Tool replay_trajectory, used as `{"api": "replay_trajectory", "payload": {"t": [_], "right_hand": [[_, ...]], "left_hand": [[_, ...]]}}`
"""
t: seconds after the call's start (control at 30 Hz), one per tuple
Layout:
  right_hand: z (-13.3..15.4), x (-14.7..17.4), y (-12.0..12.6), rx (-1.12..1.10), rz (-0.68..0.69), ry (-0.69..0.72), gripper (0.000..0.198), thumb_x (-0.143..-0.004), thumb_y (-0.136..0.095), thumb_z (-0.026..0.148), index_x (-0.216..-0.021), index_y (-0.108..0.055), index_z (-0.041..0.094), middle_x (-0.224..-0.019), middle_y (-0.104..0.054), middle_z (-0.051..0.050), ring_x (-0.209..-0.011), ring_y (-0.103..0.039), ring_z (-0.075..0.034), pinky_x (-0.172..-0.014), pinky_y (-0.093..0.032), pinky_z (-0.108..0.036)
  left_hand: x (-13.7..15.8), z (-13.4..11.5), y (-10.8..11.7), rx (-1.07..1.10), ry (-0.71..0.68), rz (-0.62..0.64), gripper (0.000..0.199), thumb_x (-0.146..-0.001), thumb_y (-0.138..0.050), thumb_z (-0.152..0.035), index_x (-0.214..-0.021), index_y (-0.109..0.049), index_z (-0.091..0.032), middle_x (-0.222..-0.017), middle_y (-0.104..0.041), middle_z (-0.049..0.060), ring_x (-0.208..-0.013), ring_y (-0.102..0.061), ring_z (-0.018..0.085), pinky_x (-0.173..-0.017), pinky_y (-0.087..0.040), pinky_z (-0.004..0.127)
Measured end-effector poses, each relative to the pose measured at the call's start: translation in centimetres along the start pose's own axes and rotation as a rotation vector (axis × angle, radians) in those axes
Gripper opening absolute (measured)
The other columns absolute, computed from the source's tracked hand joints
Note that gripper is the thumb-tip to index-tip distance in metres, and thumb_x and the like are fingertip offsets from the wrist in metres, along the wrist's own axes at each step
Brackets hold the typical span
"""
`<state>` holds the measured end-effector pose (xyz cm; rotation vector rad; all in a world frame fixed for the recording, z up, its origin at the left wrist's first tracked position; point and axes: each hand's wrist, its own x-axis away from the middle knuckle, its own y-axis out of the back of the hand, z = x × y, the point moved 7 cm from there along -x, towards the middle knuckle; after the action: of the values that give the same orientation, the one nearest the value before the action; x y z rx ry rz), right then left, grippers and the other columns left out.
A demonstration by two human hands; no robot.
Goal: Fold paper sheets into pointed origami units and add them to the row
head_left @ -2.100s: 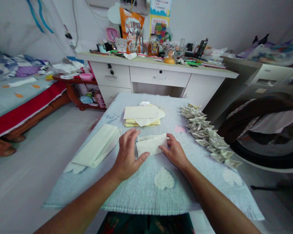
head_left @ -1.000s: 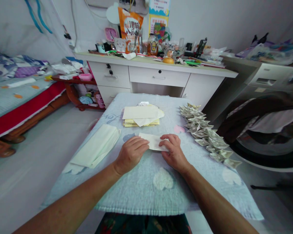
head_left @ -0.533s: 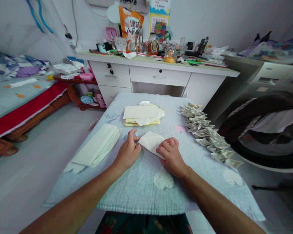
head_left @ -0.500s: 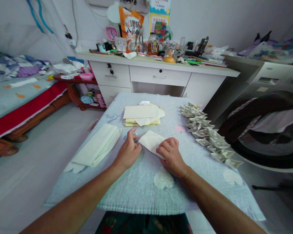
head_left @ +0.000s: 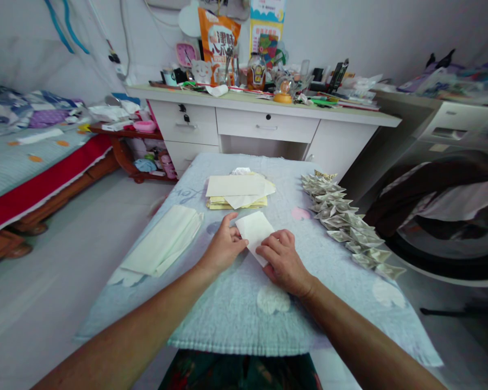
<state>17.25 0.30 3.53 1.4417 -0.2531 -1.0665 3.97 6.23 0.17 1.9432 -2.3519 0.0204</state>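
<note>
Left hand [head_left: 224,245]: thumb and fingers pinch the left edge of a small white sheet [head_left: 254,226].
Right hand [head_left: 285,262]: fingers curl over its lower right side; whether the thumb grips too, one cannot tell.
Sheet: slanted, in the middle of the cloth-covered worktop [head_left: 228,322].
Around it: paper stack [head_left: 235,186] beyond, folded papers [head_left: 162,239] left, spiky paper shapes [head_left: 341,218] right.
Neat crease: best with edges matched first, then pressed evenly.

From the wearer's head at six o'clock, one camera looks down over the near table [head_left: 228,319] to the desk [head_left: 244,125] at twelve.
</note>
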Motion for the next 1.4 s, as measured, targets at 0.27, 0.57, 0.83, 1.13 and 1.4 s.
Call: {"api": "replay_trajectory", "payload": {"t": [0.27, 0.57, 0.83, 1.13, 1.4], "right_hand": [[-0.3, -0.1, -1.5, -0.116, 0.150, -0.040, 0.020, -0.072, -0.058, 0.012, -0.090, -0.061, 0.020, -0.087, -0.059, -0.004, -0.091, -0.044, -0.022, -0.086, -0.030, -0.039], [-1.4, 0.1, -0.8, -0.193, 0.054, -0.168, 0.005, -0.080, -0.058, 0.015, -0.083, -0.060, 0.018, -0.092, -0.059, -0.005, -0.095, -0.045, -0.022, -0.084, -0.032, -0.038], [-2.9, 0.2, -1.2, -0.204, 0.049, -0.326, 0.011, -0.086, -0.060, 0.026, -0.079, -0.063, 0.018, -0.097, -0.060, -0.005, -0.096, -0.045, -0.022, -0.083, -0.032, -0.039], [-4.3, 0.5, -1.6, -0.094, 0.046, -0.539, 0.025, -0.084, -0.062, 0.035, -0.066, -0.063, 0.017, -0.095, -0.058, -0.007, -0.094, -0.044, -0.023, -0.082, -0.031, -0.038], [-4.8, 0.9, -1.7, -0.031, 0.045, -0.629, 0.021, -0.078, -0.067, 0.036, -0.067, -0.062, 0.018, -0.095, -0.056, -0.006, -0.095, -0.043, -0.024, -0.081, -0.030, -0.037]], "left_hand": [[1.0, -1.4, 0.2, -0.770, -0.450, -0.068, 0.064, -0.071, -0.060, -0.008, -0.131, -0.041, -0.021, -0.117, -0.055, 0.009, -0.105, -0.057, 0.023, -0.093, -0.046, 0.041], [1.8, -1.7, -0.3, -0.898, -0.601, 0.082, 0.026, -0.073, -0.049, -0.001, -0.085, -0.063, -0.020, -0.104, -0.056, 0.005, -0.105, -0.049, 0.023, -0.093, -0.043, 0.041], [1.8, -1.3, -0.4, -0.883, -0.534, 0.136, 0.008, -0.073, -0.064, -0.020, -0.081, -0.065, -0.020, -0.105, -0.056, 0.005, -0.103, -0.049, 0.024, -0.092, -0.041, 0.042], [1.2, -0.7, -0.6, -0.917, -0.504, 0.095, 0.006, -0.081, -0.059, -0.024, -0.079, -0.063, -0.019, -0.100, -0.058, 0.004, -0.098, -0.050, 0.022, -0.089, -0.041, 0.038], [1.1, -0.7, -0.8, -0.957, -0.488, 0.072, 0.005, -0.078, -0.061, -0.020, -0.082, -0.058, -0.020, -0.096, -0.057, 0.003, -0.095, -0.050, 0.022, -0.087, -0.040, 0.038]]}}
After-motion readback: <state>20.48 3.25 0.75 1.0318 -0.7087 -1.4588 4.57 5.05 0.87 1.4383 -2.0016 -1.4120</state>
